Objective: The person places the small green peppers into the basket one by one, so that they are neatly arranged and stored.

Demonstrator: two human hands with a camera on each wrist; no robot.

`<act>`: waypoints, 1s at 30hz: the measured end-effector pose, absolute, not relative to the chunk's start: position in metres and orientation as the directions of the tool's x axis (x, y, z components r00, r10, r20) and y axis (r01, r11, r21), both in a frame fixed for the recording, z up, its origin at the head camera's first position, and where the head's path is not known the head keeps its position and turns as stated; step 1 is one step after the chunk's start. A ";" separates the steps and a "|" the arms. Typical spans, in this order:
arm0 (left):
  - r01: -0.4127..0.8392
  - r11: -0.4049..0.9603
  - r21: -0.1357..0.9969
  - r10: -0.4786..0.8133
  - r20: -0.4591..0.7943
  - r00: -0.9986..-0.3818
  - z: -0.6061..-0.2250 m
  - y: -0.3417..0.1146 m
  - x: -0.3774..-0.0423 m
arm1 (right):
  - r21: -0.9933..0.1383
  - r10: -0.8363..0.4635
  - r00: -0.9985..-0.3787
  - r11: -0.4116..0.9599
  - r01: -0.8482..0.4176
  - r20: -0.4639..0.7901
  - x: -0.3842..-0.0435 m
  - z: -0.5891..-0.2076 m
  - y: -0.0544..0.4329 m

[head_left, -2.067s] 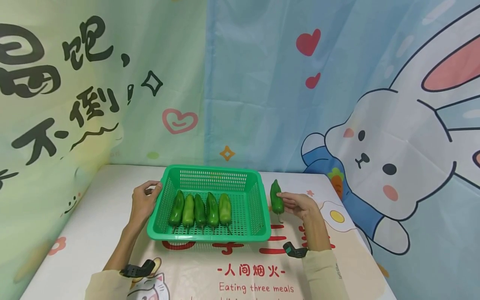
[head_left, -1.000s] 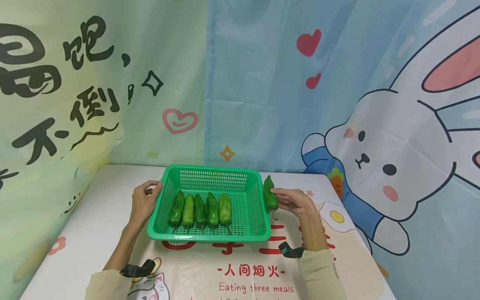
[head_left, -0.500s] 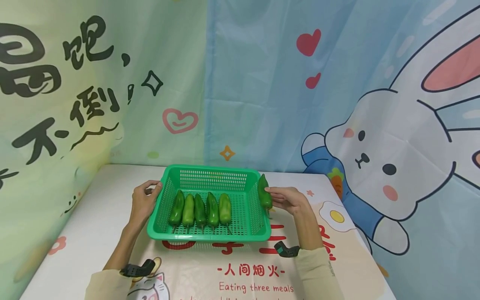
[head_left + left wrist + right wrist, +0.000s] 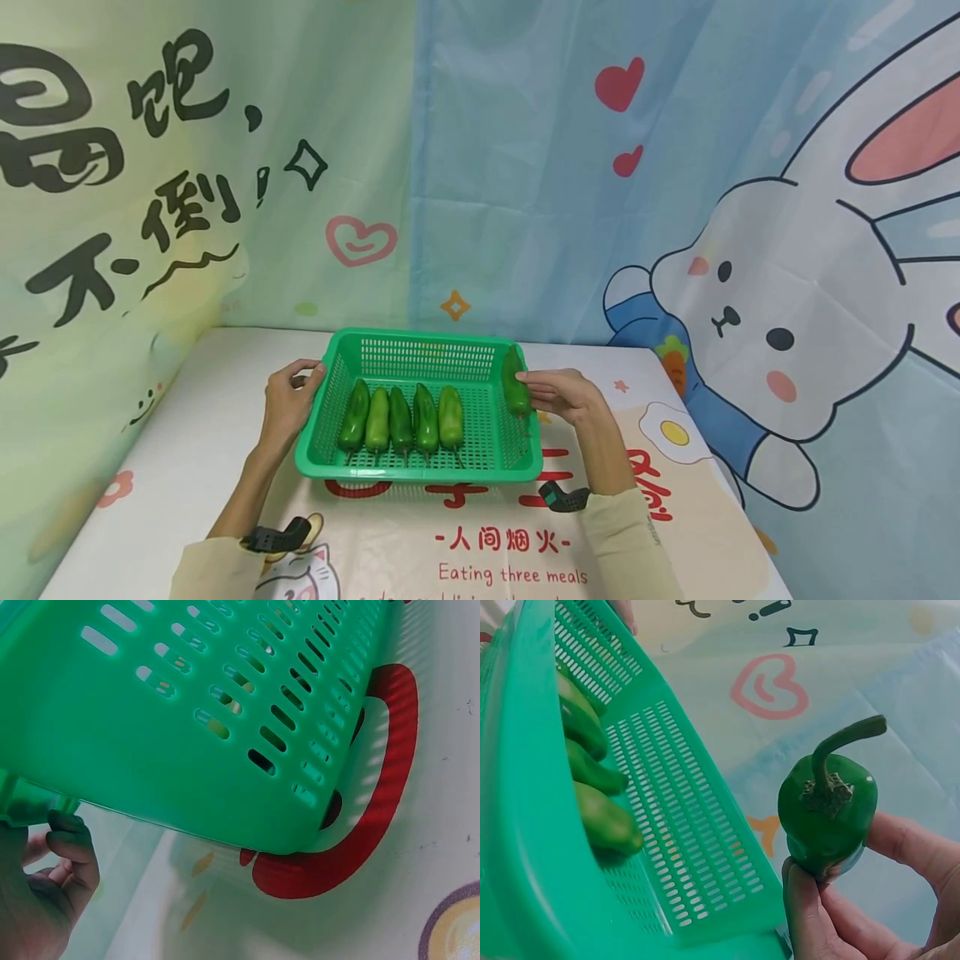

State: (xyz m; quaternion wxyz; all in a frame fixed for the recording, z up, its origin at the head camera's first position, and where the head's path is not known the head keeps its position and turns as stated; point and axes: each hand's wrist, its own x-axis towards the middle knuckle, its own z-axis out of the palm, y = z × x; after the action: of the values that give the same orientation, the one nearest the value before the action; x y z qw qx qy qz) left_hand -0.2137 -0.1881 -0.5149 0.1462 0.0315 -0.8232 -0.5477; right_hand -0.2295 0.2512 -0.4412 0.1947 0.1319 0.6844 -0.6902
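A green plastic basket (image 4: 420, 476) with slotted walls stands on the table, several green peppers (image 4: 401, 421) lying side by side in its left and middle part. My left hand (image 4: 288, 400) grips the basket's left rim; the left wrist view shows the curled fingers (image 4: 75, 851) at the rim's edge. My right hand (image 4: 562, 393) pinches one more green pepper (image 4: 516, 385) between thumb and fingers. That pepper overlaps the basket's right wall in the head view, its tip pointing away. In the right wrist view its curved stem (image 4: 847, 739) faces the camera.
The table (image 4: 180, 417) wears a printed cloth with red characters (image 4: 502, 540) in front of the basket. Behind rises a fabric backdrop (image 4: 495, 208) with a cartoon rabbit. Black wrist cameras (image 4: 564, 497) sit on both forearms.
My right hand has carried the pepper leftward from beside the basket to over its right rim. The left hand, the basket and the peppers in it stay put.
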 end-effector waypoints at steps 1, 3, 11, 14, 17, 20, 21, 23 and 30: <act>0.108 0.397 0.912 -0.211 0.205 -0.956 -0.515 -0.188 -0.214 | -0.894 -0.091 -0.890 0.014 0.447 -0.447 -0.230 -0.442 0.249; 0.103 0.396 0.912 -0.211 0.200 -0.957 -0.515 -0.188 -0.214 | -0.898 -0.100 -0.893 0.014 0.439 -0.438 -0.231 -0.443 0.247; 0.094 0.401 0.911 -0.216 0.194 -0.957 -0.518 -0.187 -0.216 | -0.912 -0.145 -0.901 0.030 0.409 -0.409 -0.228 -0.441 0.238; 0.096 0.405 0.909 -0.216 0.197 -0.956 -0.518 -0.188 -0.217 | -0.914 -0.142 -0.903 0.041 0.405 -0.406 -0.230 -0.442 0.233; 0.097 0.407 0.908 -0.216 0.199 -0.956 -0.518 -0.188 -0.217 | -0.915 -0.141 -0.904 0.061 0.400 -0.405 -0.231 -0.442 0.229; 0.096 0.408 0.908 -0.216 0.198 -0.956 -0.518 -0.188 -0.217 | -0.916 -0.145 -0.905 0.078 0.393 -0.401 -0.231 -0.442 0.224; 0.095 0.409 0.908 -0.215 0.197 -0.956 -0.518 -0.188 -0.216 | -0.916 -0.146 -0.904 0.078 0.393 -0.401 -0.231 -0.443 0.223; 0.094 0.410 0.907 -0.216 0.196 -0.957 -0.518 -0.188 -0.216 | -0.916 -0.153 -0.904 0.071 0.394 -0.401 -0.231 -0.443 0.220; 0.096 0.412 0.906 -0.217 0.200 -0.955 -0.518 -0.187 -0.217 | -0.911 -0.161 -0.897 0.066 0.407 -0.412 -0.232 -0.446 0.210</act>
State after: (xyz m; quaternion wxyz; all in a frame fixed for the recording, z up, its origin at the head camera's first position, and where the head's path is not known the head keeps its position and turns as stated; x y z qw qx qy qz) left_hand -0.2165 -0.1875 -0.5179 0.1449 0.0365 -0.8277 -0.5409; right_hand -0.2324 0.2098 -0.4457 0.2094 0.0879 0.6993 -0.6778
